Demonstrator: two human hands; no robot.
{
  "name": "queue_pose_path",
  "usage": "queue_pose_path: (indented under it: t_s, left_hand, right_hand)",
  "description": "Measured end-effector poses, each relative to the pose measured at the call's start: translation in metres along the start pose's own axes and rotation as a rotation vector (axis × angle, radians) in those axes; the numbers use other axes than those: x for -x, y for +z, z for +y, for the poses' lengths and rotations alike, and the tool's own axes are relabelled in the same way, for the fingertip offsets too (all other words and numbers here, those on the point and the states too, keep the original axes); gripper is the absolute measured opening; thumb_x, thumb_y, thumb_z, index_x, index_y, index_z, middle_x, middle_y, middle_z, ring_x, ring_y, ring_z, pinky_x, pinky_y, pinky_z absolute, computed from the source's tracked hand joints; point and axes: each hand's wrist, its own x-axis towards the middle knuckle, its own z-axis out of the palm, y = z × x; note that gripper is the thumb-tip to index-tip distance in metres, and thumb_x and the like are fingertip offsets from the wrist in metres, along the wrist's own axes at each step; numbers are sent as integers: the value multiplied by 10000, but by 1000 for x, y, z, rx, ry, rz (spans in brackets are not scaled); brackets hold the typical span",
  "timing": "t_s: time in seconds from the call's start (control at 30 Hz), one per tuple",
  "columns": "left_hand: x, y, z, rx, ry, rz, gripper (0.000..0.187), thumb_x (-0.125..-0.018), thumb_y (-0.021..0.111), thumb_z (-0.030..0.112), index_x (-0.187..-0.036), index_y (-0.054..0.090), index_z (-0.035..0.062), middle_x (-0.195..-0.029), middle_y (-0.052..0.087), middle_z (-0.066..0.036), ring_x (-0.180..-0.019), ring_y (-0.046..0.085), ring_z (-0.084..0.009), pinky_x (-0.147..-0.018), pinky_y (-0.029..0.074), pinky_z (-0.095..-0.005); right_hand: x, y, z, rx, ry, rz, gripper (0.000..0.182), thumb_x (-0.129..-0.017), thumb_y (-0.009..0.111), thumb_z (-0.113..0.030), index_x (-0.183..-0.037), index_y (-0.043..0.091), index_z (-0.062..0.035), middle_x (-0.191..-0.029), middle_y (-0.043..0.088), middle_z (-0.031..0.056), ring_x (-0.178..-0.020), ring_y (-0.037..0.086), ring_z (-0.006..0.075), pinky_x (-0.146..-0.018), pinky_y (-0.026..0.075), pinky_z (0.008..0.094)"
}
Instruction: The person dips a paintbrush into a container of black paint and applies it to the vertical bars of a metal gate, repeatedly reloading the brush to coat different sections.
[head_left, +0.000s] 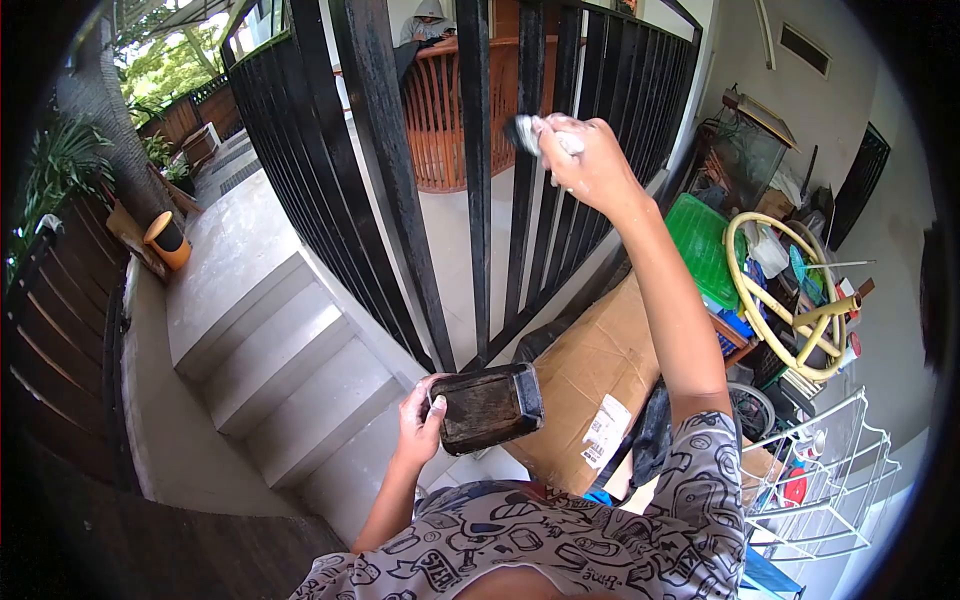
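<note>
My left hand (420, 424) grips the near edge of a dark rectangular tray (490, 408), its thumb over the rim, low in front of my chest. Raised at the upper centre, my right hand (582, 160) is closed around a brush (528, 135) with dark bristles and a whitish handle. The bristles point left, close to the upright bars of a black metal railing (476, 180); whether they touch a bar I cannot tell. Whitish smears mark the fingers of both hands.
Concrete steps (290, 375) descend on the left, beside an orange bin (168, 242). A cardboard box (590, 370) lies below my right arm. Further right are a green crate (698, 250), a yellow hose (745, 290) and a white drying rack (830, 490). Behind the railing, a hooded person (427, 25) is by a wooden chair (437, 120).
</note>
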Motion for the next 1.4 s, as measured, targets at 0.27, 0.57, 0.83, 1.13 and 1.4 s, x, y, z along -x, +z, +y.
queue_pose_path:
  t_s: [0.27, 0.57, 0.83, 1.13, 1.4]
  left_hand:
    - [2, 6, -9, 27, -9, -15, 313, -956, 538, 90, -1214, 621, -66, -1110, 686, -153, -1010, 647, -219, -935, 497, -344]
    - [0, 5, -13, 31, -2, -5, 316, -955, 535, 81, -1224, 617, -63, -1107, 684, -148, -1005, 641, -200, -920, 498, -329]
    - [-5, 10, -11, 24, 38, -79, 316, -958, 547, 95, -1224, 619, -60, -1097, 682, -148, -998, 639, -196, -911, 499, -330]
    - [0, 4, -13, 38, 6, -63, 319, -967, 551, 107, -1233, 618, -55, -1115, 686, -150, -1008, 641, -204, -919, 497, -335]
    - [0, -10, -4, 38, 12, -35, 320, -949, 541, 85, -1222, 619, -61, -1127, 683, -161, -1018, 648, -224, -927, 498, -342]
  right_hand:
    - [26, 1, 18, -85, 64, 0, 207, -1004, 553, -146, -948, 652, 27, -709, 648, 150, -591, 631, 289, -629, 519, 365]
    - [113, 2, 15, -511, 508, -35, 282, -1031, 611, -241, -983, 692, 25, -758, 650, 30, -638, 618, 71, -559, 512, 233]
    - [134, -6, 15, -641, 332, 228, 402, -1084, 498, -265, -1209, 635, 92, -922, 677, 127, -762, 650, 149, -617, 564, 281]
    - [104, 8, 18, -621, 192, 436, 659, -1092, 359, -481, -1417, 493, 77, -1156, 622, 161, -957, 575, 161, -573, 551, 275]
    - [91, 75, 28, -656, 375, 415, 602, -1102, 388, -429, -1426, 498, 66, -1090, 674, 139, -835, 594, 118, -512, 537, 252]
